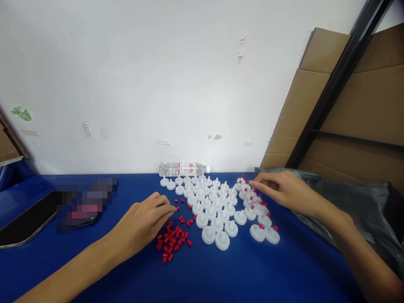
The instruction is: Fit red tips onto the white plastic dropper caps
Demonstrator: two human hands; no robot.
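My left hand (147, 219) is closed in a pinch, with a small red cap (177, 208) at its fingertips. Below and beside it lies a loose pile of red caps (172, 240). In the middle stand many white round plastic pieces (217, 224), each with a thin upright spout. My right hand (277, 189) reaches in from the right, thumb and index finger together at the red tip of a white capped piece (245, 187). That piece sits at the back of a group of red-capped white pieces (257, 232).
A clear bottle (184, 169) lies against the wall behind the pieces. A phone-like dark object (28, 219) and a partly blurred packet (90, 204) are at left. Grey plastic sheeting (341, 202) covers the right side of the blue table (202, 277), near cardboard (293, 97).
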